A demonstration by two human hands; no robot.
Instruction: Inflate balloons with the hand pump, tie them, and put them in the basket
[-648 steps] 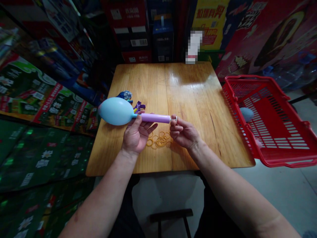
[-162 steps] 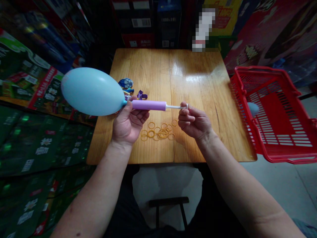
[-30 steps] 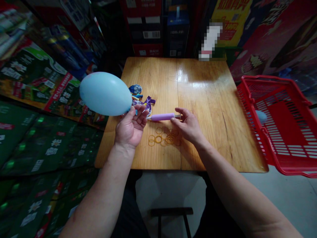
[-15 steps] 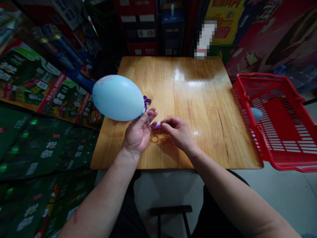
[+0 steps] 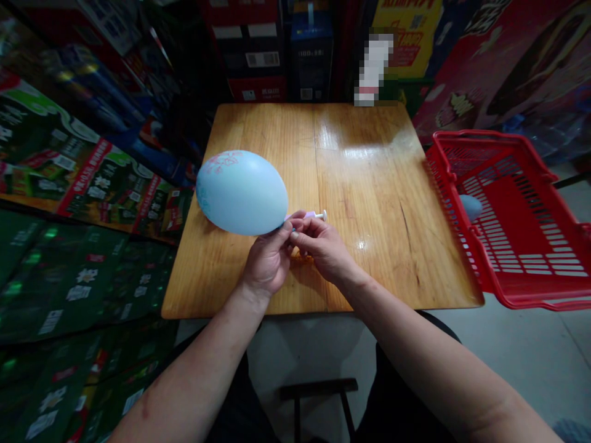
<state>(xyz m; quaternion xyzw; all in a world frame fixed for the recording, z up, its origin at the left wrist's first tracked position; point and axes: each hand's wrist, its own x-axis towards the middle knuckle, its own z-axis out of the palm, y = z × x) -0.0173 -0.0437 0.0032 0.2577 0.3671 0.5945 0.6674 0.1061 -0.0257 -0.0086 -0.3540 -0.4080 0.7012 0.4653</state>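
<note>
A blown-up light-blue balloon [image 5: 242,194] with pink and teal print lies on its side above the left part of the wooden table [image 5: 369,246]. My left hand [image 5: 268,258] is closed in a pinch at the balloon's neck. My right hand [image 5: 325,246] meets it there, thumb and fingers pinching the small blue end of the neck. Just beyond my fingers lies a lilac hand pump [image 5: 316,215] with a white knob; its other end is hidden. Orange rubber bands [image 5: 302,259] show partly below my hands.
A red basket [image 5: 489,271] stands against the table's right side, with another blue balloon [image 5: 471,207] inside. Stacked green cartons [image 5: 83,277] line the left, and boxes [image 5: 311,55] stand behind the table. A dark stool [image 5: 318,389] is below.
My right hand has let go of the lilac pump and come to the balloon's neck. The balloon has moved right in the view and now covers the dark purple pieces on the table.
</note>
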